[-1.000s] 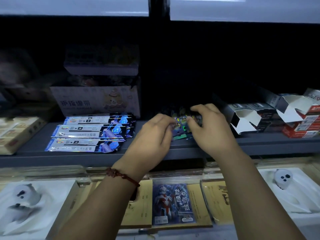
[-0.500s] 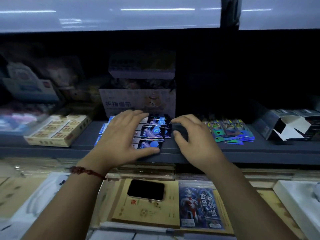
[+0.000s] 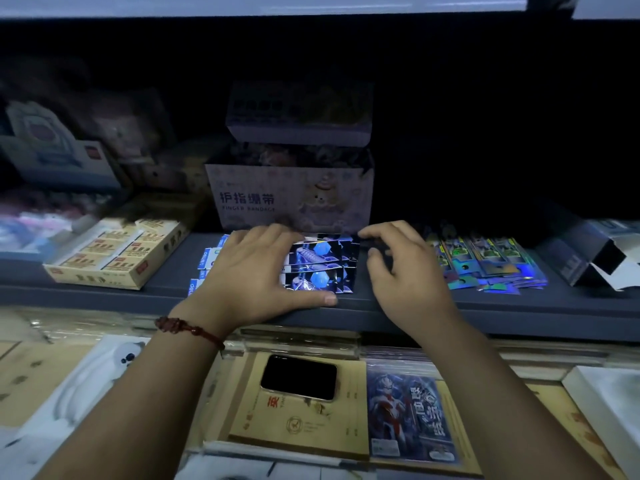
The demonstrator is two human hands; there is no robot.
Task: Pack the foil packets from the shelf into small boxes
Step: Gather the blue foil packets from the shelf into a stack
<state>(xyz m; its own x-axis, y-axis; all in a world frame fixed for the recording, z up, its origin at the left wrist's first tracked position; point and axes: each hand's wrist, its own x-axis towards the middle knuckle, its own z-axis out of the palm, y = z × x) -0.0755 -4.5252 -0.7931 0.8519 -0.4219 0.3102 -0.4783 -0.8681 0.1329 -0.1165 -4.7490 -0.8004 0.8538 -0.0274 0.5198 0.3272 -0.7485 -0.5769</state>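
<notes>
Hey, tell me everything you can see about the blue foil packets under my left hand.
The blue foil packets lie flat in overlapping rows on the grey shelf, in front of the finger bandage box. They look long, glossy and holographic, with a blue figure and a hexagon printed at their right ends. The left hand rests spread over their middle; the right hand hovers by their right ends.

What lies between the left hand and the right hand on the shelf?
In the head view, the uncovered ends of the blue foil packets under the left hand, then a narrow bare strip of dark shelf before the right hand.
</notes>
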